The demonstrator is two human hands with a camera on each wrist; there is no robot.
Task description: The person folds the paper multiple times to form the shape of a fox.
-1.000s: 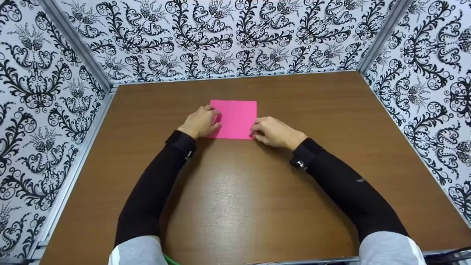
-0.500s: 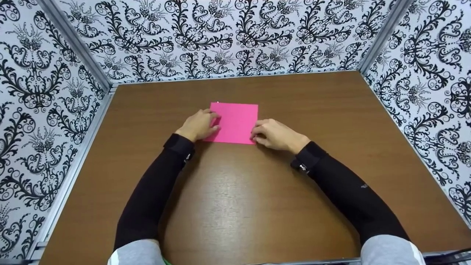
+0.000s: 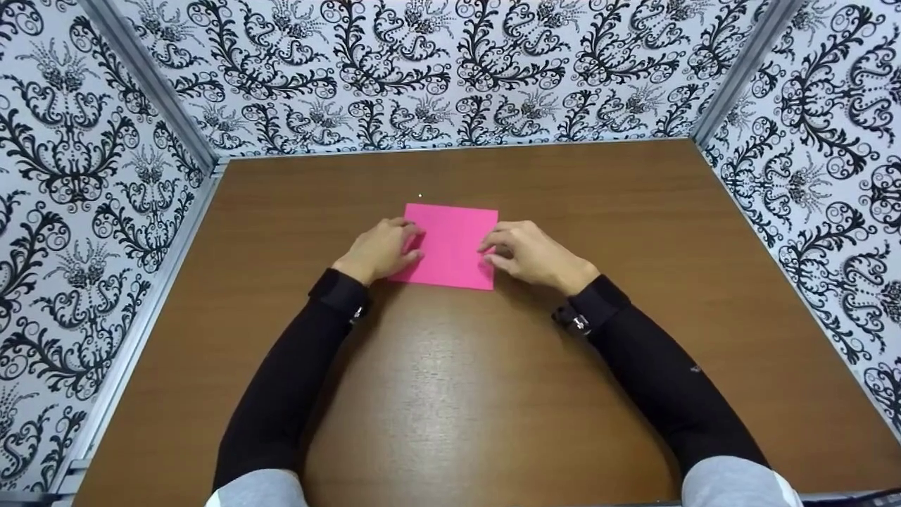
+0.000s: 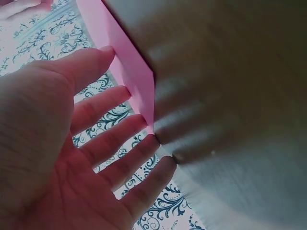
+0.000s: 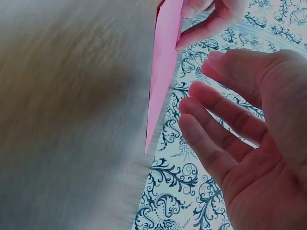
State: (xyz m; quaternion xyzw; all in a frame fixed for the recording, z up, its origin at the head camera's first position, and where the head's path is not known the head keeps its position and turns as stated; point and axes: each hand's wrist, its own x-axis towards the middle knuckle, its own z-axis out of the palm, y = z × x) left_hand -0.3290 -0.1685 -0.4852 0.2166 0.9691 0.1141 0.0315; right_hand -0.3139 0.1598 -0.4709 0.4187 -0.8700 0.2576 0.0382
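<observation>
Slid nearer to the person and turned slightly since a second ago: bright pink square sheet of paper point(image 3: 454, 246). Looks flat and plain, with crisp straight edges. Lying on the brown wood-grain table point(image 3: 436, 387), right between both hands. Left hand point(image 3: 380, 248) with fingers spread and pretty straight, tips resting along the left edge, nothing pinched. Right hand point(image 3: 536, 255) with thumb and fingers apart, loosely bent over the right edge in the head view, but off the paper going by the right wrist view. Both side edges partly hidden behind fingers. Tiny white speck point(image 3: 420, 196) just past the far edge. Also black fabric sleeves point(image 3: 274, 380) and white wall panels with black floral scrolls point(image 3: 514, 63) all around.
</observation>
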